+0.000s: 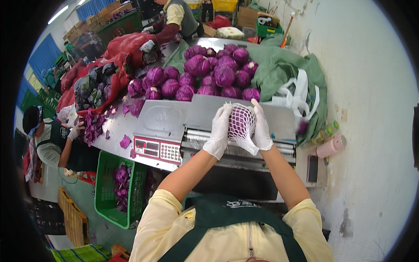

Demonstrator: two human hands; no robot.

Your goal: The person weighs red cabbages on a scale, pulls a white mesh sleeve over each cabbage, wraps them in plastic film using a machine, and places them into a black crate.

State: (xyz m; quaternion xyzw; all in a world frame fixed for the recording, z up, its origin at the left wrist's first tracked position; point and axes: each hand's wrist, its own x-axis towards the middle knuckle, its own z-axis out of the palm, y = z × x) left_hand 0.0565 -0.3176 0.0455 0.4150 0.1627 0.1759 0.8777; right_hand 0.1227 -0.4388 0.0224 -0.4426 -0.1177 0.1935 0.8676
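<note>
Between my two gloved hands is a purple cabbage (pixel 238 124) wrapped in a white foam net sleeve (pixel 245 117), whose loose end hangs toward me. My left hand (pixel 221 129) presses its left side, and my right hand (pixel 261 125) closes on its right side. Both hold it just over the metal plate of a wrapping machine (pixel 279 124). Behind it, a heap of bare purple cabbages (pixel 224 75) lies on the metal table. A scale (pixel 159 120) with a red-framed keypad stands left of the machine.
Green cloth sacking (pixel 277 65) with white straps (pixel 301 94) lies at the right. A pink bottle (pixel 331 146) and a dark phone (pixel 312 169) are near the wall. A green crate (pixel 104 192) holds cabbage leaves. At left, a co-worker's gloved hand (pixel 76 130) touches leaves beside red net sacks (pixel 126 46).
</note>
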